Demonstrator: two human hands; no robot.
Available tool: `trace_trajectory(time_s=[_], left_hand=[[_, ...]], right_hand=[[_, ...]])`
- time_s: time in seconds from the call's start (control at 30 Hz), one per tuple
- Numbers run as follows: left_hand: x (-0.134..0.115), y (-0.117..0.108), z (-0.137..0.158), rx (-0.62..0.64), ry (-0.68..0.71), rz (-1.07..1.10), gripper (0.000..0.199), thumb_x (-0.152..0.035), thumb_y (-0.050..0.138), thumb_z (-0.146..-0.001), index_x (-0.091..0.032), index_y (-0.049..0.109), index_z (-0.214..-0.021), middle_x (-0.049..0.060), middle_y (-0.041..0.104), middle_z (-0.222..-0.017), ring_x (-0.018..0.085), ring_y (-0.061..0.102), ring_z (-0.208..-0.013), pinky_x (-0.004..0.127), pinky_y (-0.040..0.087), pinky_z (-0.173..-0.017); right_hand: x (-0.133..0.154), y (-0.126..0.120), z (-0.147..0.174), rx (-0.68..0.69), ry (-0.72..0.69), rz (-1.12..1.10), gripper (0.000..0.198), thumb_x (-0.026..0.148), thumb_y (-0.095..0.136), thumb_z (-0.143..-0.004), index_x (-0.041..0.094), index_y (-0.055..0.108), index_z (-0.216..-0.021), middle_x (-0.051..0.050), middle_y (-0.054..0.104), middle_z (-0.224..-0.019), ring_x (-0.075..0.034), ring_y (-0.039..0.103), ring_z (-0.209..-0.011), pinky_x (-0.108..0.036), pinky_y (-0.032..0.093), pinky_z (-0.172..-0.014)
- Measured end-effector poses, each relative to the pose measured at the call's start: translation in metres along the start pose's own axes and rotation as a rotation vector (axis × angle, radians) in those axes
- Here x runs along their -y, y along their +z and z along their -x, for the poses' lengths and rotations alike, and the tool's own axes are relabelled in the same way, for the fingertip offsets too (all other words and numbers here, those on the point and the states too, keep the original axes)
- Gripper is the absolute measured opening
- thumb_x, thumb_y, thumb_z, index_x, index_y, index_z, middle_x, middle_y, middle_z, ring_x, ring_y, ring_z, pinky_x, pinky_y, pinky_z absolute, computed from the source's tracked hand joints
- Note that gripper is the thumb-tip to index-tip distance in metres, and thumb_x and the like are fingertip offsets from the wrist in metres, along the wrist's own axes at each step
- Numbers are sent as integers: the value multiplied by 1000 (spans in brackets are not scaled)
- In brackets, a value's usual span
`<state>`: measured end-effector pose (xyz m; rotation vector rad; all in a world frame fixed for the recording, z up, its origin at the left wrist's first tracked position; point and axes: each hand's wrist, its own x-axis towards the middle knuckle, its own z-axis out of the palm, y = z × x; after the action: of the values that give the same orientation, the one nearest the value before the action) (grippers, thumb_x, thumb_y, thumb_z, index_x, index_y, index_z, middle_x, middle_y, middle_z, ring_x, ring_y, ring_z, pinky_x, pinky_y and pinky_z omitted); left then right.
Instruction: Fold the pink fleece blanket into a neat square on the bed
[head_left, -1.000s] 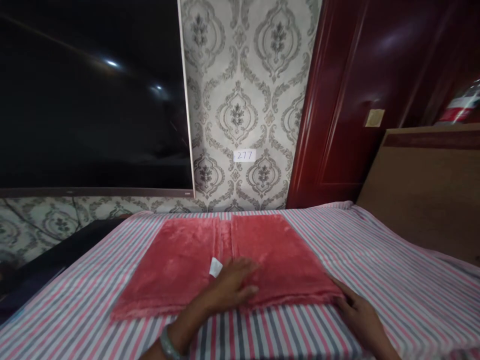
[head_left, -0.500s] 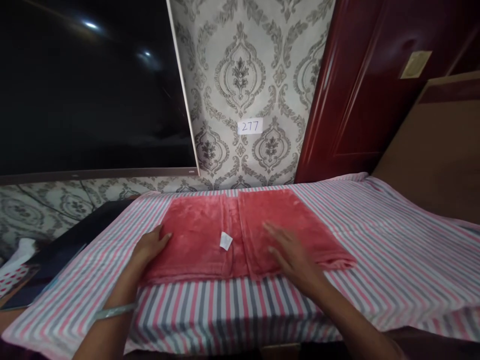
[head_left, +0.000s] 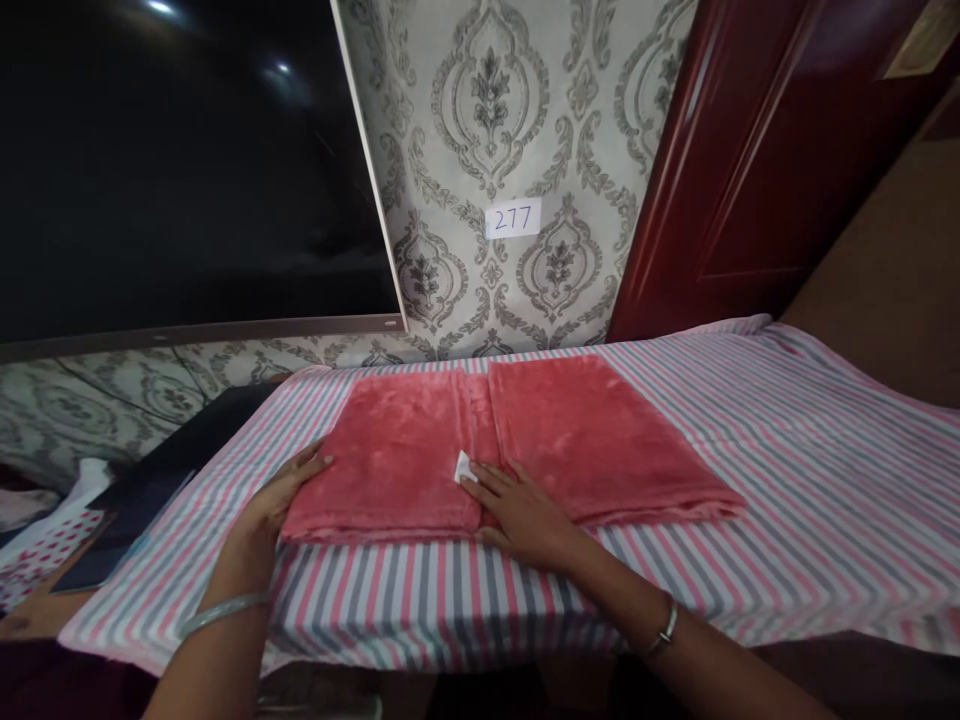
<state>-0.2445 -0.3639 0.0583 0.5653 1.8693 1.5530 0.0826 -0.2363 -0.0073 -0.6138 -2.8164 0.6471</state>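
A coral-red plush blanket (head_left: 600,440) lies folded on a striped cloth, with both sides turned in toward a narrow gap near its middle. A small white label (head_left: 463,468) sticks out by that gap. My right hand (head_left: 529,515) rests flat on the blanket's middle, its fingers stretched out and their tips at the label. At the blanket's left edge is my left hand (head_left: 281,492), fingers extended along the side and thumb apart, not gripping the fabric.
The pink, grey and white striped cloth (head_left: 787,480) covers the table. Behind stand a patterned wall with a paper marked 277 (head_left: 513,218), a large dark screen (head_left: 195,170) and a dark red door (head_left: 750,150). A polka-dotted white item (head_left: 56,550) lies far left.
My right hand has moved left from the blanket's right section to the middle, reaching the label. My left hand stays by the left edge. The view has shifted slightly.
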Motion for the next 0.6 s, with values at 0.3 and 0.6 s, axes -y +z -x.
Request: trace_trajectory(time_s=[0.3,0.6], left_hand=[[-123,70,8,166,428,-301,59,-17,74,-72,-22,68,-130,5,73,-120,26,67,-115,37,54,-102],[-192,326,54,826,908,-674,53,-10,60,-83,-6,60,-136,8,72,-115,25,67,-113,44,47,-107]], right_hand=[[-8,-60,-49,-302,70,-765,72,57,57,-92,23,45,-155,-11,45,-159,-29,44,-145,-50,32,-121],[-71,-162,18,-474,227,-1356,78,77,25,-95,25,39,-152,-11,61,-143,-27,65,-121,-47,54,-98]])
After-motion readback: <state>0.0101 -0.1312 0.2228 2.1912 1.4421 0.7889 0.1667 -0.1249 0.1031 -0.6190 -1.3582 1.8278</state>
